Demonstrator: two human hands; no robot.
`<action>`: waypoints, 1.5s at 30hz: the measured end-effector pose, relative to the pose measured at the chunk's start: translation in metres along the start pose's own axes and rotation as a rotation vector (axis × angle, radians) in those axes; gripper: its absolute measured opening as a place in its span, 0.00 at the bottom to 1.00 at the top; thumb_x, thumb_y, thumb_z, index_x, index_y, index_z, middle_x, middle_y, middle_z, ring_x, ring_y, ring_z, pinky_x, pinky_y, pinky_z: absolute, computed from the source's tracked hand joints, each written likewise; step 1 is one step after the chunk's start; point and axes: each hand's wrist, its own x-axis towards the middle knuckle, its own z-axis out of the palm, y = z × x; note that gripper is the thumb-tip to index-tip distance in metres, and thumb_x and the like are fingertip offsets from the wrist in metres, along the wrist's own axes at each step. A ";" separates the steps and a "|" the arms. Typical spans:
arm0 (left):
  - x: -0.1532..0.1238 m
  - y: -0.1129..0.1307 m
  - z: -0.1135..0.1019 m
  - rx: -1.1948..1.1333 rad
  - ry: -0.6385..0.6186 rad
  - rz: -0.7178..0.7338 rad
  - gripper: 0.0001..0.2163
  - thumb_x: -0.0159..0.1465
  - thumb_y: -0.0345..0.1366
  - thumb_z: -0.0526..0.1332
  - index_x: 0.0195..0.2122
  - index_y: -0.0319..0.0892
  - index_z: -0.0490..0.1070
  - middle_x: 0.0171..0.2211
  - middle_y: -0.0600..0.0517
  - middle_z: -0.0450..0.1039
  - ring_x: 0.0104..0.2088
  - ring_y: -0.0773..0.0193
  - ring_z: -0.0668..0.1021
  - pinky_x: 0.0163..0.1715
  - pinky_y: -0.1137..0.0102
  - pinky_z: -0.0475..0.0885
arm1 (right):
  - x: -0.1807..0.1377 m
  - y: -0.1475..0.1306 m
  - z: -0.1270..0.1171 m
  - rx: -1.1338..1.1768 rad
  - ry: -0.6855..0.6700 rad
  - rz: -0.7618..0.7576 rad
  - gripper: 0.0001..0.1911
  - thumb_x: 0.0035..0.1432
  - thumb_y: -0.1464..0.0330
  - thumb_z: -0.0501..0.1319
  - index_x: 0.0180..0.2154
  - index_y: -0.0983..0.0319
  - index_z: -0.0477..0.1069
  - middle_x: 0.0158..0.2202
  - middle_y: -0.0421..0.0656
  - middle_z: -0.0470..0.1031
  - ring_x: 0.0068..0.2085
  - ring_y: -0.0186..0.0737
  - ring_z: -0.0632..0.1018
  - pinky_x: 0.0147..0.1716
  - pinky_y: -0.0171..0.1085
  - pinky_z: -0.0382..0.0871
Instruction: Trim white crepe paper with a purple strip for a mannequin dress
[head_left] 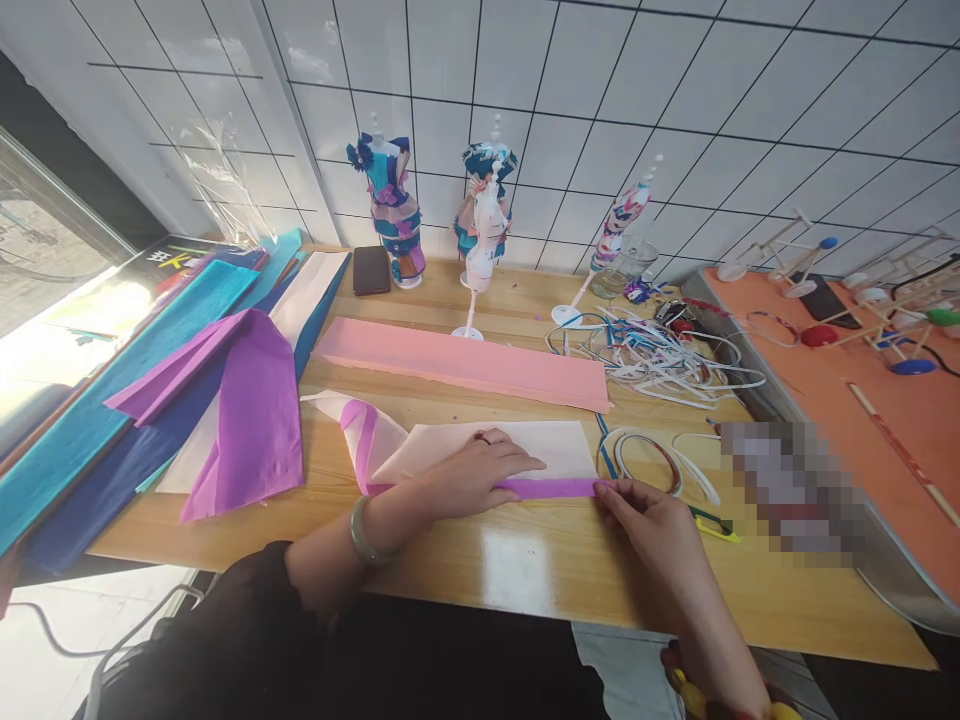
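Observation:
On the wooden table [480,560] in front of me lies a cream paper sheet [555,445], its left end twisted and curling up. A purple paper strip [555,488] runs along its near edge and loops over the curled end. My left hand [469,475], with a ring and a pale bangle, rests flat on the sheet, fingers stretched to the right. At the strip's right end, my right hand [649,515] pinches the corner between thumb and fingers. Beyond the sheet is a long pink paper band [465,362].
Left are purple paper [259,420] and blue paper strips [142,375]. Small dressed mannequins [394,215] and a dark phone [372,271] stand or lie at the back. Paper scraps [660,355] and a yellow-green cutter [712,525] lie right, beside an orange-topped table [847,390].

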 end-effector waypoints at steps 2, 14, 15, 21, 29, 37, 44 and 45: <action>0.000 0.001 -0.001 -0.003 -0.003 0.018 0.16 0.65 0.38 0.52 0.54 0.46 0.61 0.50 0.50 0.69 0.50 0.60 0.67 0.52 0.64 0.55 | 0.002 0.001 0.000 -0.011 -0.015 0.004 0.20 0.50 0.52 0.57 0.29 0.63 0.73 0.23 0.41 0.72 0.25 0.36 0.69 0.25 0.34 0.60; -0.002 0.000 0.000 0.117 -0.016 0.002 0.13 0.65 0.39 0.51 0.46 0.49 0.71 0.51 0.50 0.67 0.51 0.59 0.64 0.53 0.63 0.56 | 0.008 0.000 -0.002 -0.151 -0.009 0.005 0.21 0.50 0.51 0.56 0.24 0.63 0.72 0.18 0.41 0.72 0.22 0.37 0.71 0.24 0.34 0.60; -0.002 0.000 0.000 0.119 -0.014 -0.001 0.13 0.65 0.39 0.51 0.46 0.49 0.72 0.51 0.50 0.67 0.51 0.59 0.64 0.53 0.63 0.56 | 0.008 0.000 -0.003 -0.162 -0.005 0.005 0.22 0.50 0.51 0.56 0.23 0.63 0.72 0.18 0.41 0.72 0.22 0.37 0.71 0.24 0.34 0.60; -0.002 0.000 0.000 0.139 -0.022 -0.010 0.13 0.65 0.40 0.51 0.45 0.49 0.73 0.52 0.50 0.65 0.51 0.58 0.64 0.53 0.63 0.57 | 0.011 0.000 -0.003 -0.193 0.006 -0.002 0.22 0.49 0.50 0.56 0.23 0.62 0.71 0.18 0.42 0.72 0.21 0.38 0.72 0.23 0.35 0.61; -0.003 0.001 0.000 0.155 -0.034 -0.013 0.13 0.65 0.41 0.51 0.45 0.49 0.73 0.52 0.50 0.65 0.52 0.58 0.64 0.53 0.64 0.57 | 0.010 -0.005 -0.002 -0.226 0.031 0.038 0.22 0.49 0.50 0.56 0.24 0.63 0.72 0.16 0.42 0.72 0.20 0.39 0.71 0.21 0.35 0.59; -0.003 0.000 0.001 0.178 -0.038 -0.001 0.14 0.65 0.41 0.50 0.43 0.48 0.74 0.52 0.50 0.65 0.51 0.57 0.63 0.53 0.63 0.57 | 0.011 -0.008 -0.003 -0.250 0.033 0.060 0.21 0.49 0.51 0.57 0.23 0.62 0.73 0.15 0.41 0.72 0.20 0.39 0.72 0.23 0.36 0.60; -0.003 -0.001 0.001 0.164 -0.025 0.007 0.13 0.65 0.41 0.51 0.43 0.48 0.74 0.52 0.49 0.66 0.51 0.57 0.64 0.53 0.63 0.57 | 0.010 -0.008 -0.002 -0.247 0.067 0.054 0.20 0.48 0.51 0.58 0.22 0.61 0.71 0.15 0.42 0.72 0.20 0.40 0.73 0.23 0.37 0.61; -0.003 -0.001 0.002 0.157 -0.021 0.006 0.13 0.65 0.41 0.51 0.43 0.48 0.74 0.52 0.49 0.66 0.51 0.57 0.64 0.53 0.63 0.57 | 0.010 -0.007 -0.002 -0.228 0.077 0.058 0.19 0.48 0.52 0.58 0.22 0.61 0.70 0.14 0.41 0.72 0.19 0.40 0.73 0.23 0.36 0.62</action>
